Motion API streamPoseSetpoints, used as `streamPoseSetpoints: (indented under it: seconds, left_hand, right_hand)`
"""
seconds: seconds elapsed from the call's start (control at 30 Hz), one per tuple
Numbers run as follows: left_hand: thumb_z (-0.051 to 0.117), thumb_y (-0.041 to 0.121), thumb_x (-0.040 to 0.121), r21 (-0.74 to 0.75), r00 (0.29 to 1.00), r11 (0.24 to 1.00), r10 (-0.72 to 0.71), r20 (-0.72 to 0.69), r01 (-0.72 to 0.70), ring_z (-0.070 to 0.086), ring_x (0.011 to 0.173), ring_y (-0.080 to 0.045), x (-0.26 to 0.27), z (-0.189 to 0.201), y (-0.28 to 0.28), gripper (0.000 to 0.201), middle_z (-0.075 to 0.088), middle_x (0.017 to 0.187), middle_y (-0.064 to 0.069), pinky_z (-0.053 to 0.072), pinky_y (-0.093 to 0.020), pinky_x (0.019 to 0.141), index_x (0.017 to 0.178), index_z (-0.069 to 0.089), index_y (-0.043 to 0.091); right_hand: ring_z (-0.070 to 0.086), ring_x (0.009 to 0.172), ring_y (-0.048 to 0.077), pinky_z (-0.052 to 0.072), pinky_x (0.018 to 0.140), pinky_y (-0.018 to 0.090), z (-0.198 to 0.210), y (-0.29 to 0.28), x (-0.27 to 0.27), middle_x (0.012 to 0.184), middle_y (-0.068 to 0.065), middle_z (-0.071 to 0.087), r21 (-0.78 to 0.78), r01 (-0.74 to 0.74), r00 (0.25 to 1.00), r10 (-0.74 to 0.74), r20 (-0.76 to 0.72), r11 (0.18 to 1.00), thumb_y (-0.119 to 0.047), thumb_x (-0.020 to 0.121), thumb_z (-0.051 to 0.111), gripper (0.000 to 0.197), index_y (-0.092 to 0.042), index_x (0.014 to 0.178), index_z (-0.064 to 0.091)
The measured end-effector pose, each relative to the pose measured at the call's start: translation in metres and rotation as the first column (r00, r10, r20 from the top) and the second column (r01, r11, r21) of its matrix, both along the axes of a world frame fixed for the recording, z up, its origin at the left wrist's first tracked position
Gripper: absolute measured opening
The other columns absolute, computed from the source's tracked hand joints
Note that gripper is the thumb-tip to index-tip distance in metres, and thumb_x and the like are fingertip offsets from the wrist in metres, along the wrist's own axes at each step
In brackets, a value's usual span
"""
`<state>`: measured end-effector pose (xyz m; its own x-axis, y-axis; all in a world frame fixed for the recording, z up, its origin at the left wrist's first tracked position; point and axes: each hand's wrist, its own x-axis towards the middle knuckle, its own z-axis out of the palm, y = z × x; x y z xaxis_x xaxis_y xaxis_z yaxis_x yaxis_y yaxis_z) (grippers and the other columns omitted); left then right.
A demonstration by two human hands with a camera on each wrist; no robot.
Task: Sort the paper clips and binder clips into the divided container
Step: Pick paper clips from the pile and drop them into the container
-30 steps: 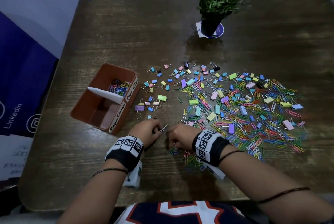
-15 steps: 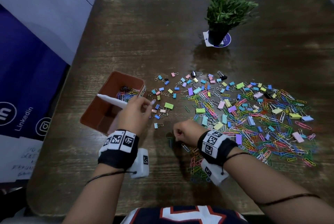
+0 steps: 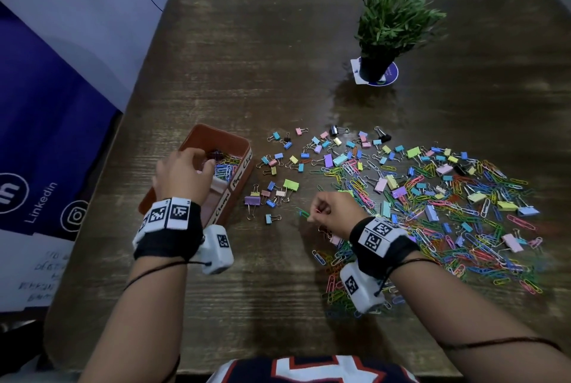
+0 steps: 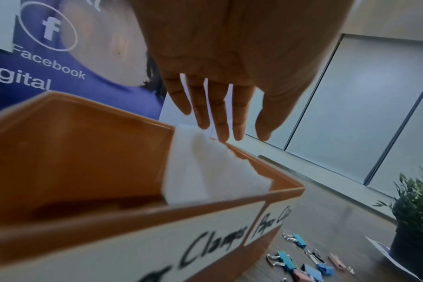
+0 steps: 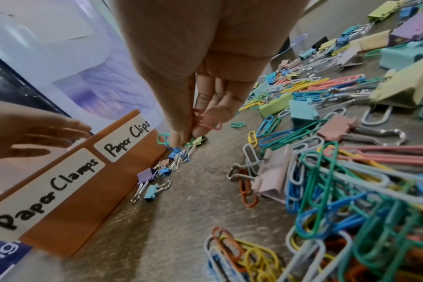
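Observation:
The brown divided container (image 3: 216, 130) stands at the left, labelled "Paper Clamps" and "Paper Clips" (image 5: 127, 138). Its far compartment holds coloured paper clips (image 3: 225, 166). My left hand (image 3: 202, 161) hovers over that compartment with fingers straight and nothing in it (image 4: 220, 131), just past the white divider (image 4: 205, 171). My right hand (image 3: 312, 215) is low over the table at the left edge of the big clip pile (image 3: 448, 206). It pinches a pink paper clip (image 5: 208, 120), and a green clip (image 5: 163, 138) sticks out beside its fingers.
Small binder clips (image 3: 272, 194) lie scattered between the container and the pile, with more (image 3: 327, 160) further back. A potted plant (image 3: 392, 27) stands at the far right of the wooden table. A purple banner (image 3: 46, 135) hangs along the left edge.
My left hand went from beside the right hand up over the container's far compartment and spread its fingers. The right hand stayed at the pile's left edge, pinching clips.

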<state>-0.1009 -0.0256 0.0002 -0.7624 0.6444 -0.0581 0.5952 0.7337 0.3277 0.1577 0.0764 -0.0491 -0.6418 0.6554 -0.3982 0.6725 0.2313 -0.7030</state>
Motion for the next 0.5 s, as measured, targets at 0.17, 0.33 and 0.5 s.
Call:
streamPoseSetpoints:
  seconds: [0.17, 0.33, 0.5]
  left_hand:
    - [0.046, 0.047, 0.095, 0.038, 0.997, 0.997, 0.075, -0.029, -0.073, 0.029, 0.135, -0.033, -0.003, -0.011, -0.027, 0.048, 0.040, 0.145, -0.010, 0.018, -0.051, 0.112, 0.135, 0.048, 0.020]
    - [0.034, 0.048, 0.099, 0.085, 0.996, 0.995, 0.063, -0.057, -0.058, 0.018, 0.144, -0.028, -0.013, -0.032, -0.043, 0.054, 0.029, 0.155, -0.007, 0.008, -0.050, 0.116, 0.145, 0.035, 0.019]
    - [0.032, 0.049, 0.100, 0.107, 0.996, 0.994, 0.017, -0.092, -0.007, 0.023, 0.144, -0.027, -0.014, -0.049, -0.049, 0.059, 0.030, 0.155, -0.006, 0.013, -0.048, 0.117, 0.149, 0.028, 0.017]
  right_hand:
    - [0.053, 0.064, 0.000, 0.046, 0.059, 0.016, 0.002, 0.006, -0.002, 0.074, -0.004, 0.063, -0.020, 0.050, 0.999, -0.050, 0.004, 0.999, -0.013, 0.085, 0.068, 0.007, -0.013, 0.082, 0.061]
    - [0.053, 0.060, -0.001, 0.047, 0.059, 0.022, 0.015, 0.016, -0.028, 0.069, -0.008, 0.064, 0.019, 0.079, 0.996, -0.078, -0.047, 0.997, -0.014, 0.085, 0.068, 0.010, -0.016, 0.078, 0.061]
    - [0.057, 0.056, -0.012, 0.043, 0.056, 0.008, 0.040, 0.021, -0.079, 0.067, -0.013, 0.062, 0.043, 0.067, 0.982, -0.059, -0.177, 0.997, -0.011, 0.085, 0.069, 0.012, -0.012, 0.076, 0.061]
